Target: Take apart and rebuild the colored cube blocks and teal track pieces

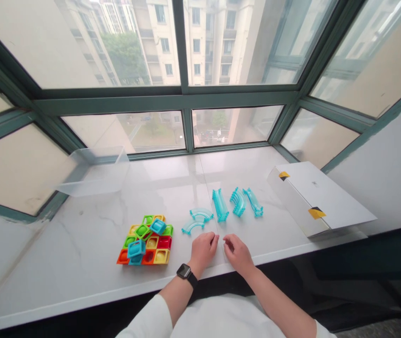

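Fingers of the left hand (pixel 203 251) and right hand (pixel 237 253) curl loosely closed, nothing visible in them — translucent turquoise plastic track pieces, straight and curved (pixel 220 206), lie just beyond; multicoloured square plastic blocks (pixel 151 242) sit left.

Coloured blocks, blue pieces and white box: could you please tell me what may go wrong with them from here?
Two blue blocks sit askew on top of the coloured blocks, so a knock might slide one off. The nearest curved piece lies just beyond the left hand, so a small forward move could push it. The white box is close to the front edge of the sill; a bump could perhaps send it over.
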The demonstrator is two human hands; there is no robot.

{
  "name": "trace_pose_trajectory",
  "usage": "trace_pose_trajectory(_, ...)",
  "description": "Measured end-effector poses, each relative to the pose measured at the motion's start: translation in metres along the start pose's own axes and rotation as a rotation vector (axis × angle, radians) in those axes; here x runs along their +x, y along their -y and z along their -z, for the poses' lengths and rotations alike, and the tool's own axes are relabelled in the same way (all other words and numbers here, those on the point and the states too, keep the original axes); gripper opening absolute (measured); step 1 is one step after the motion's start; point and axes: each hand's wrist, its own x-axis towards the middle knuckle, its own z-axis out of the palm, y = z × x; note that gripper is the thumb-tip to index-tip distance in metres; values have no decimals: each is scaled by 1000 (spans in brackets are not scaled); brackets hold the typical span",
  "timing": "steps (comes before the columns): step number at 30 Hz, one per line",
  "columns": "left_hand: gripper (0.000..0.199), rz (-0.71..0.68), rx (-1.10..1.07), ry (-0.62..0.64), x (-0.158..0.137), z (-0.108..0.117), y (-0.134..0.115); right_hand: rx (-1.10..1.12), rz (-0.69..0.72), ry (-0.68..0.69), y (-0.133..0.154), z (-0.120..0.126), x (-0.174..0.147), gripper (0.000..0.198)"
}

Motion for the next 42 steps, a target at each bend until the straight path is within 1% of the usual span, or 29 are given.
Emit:
trace_pose_trajectory(3,32,8,-37,-43,-2,8,5,-31,6,26,-1,-7,-3,20)
trace_pose_trajectory(6,20,11,-37,-125,1,25,8,-30,0,25,-1,-6,0,21)
trace_pose_trajectory(8,24,-15,23,-185,9,38,10,-38,2,30,-1,-4,1,21)
trace_pose_trajectory(10,42,-48,137,-190,19,47,13,-49,7,26,0,-4,0,21)
trace_pose_trajectory(11,52,-56,199,-158,25,49,14,-50,9,19,0,-4,0,21)
trace_pose_trajectory(13,64,-47,296,-36,35,51,19,-46,13,10,0,-5,0,21)
trace_pose_trajectory(15,67,-27,342,79,41,50,25,-41,14,14,-1,-5,-1,21)
trace_pose_trajectory(16,66,-20,350,114,43,50,28,-41,14,18,-1,-5,-1,21)
trace_pose_trajectory(19,65,-23,347,141,39,51,34,-43,18,21,-2,-5,-2,21)
trace_pose_trajectory(24,68,-47,336,158,12,63,37,-57,23,28,-1,-5,-3,23)
trace_pose_trajectory(27,74,-136,274,210,-9,70,40,-110,43,58,3,-6,-3,29)
trace_pose_trajectory(30,80,-235,183,273,-27,74,43,-139,114,129,10,-8,-2,40)
trace_pose_trajectory(32,82,-261,157,275,-36,74,44,-128,189,184,14,-10,-1,39)
trace_pose_trajectory(34,78,-238,160,199,-43,72,43,-107,235,216,17,-12,-1,31)
trace_pose_trajectory(35,70,-201,174,135,-47,70,41,-94,237,218,19,-13,-1,26)
trace_pose_trajectory(37,48,-102,212,9,-53,65,38,-70,220,208,20,-15,-1,17)
trace_pose_trajectory(38,39,-63,231,-29,-56,63,36,-63,206,203,21,-15,-1,14)
trace_pose_trajectory(40,31,-31,256,-50,-60,59,34,-64,168,209,22,-14,0,10)
trace_pose_trajectory(42,32,-32,268,-34,-61,56,33,-72,112,226,23,-12,1,12)
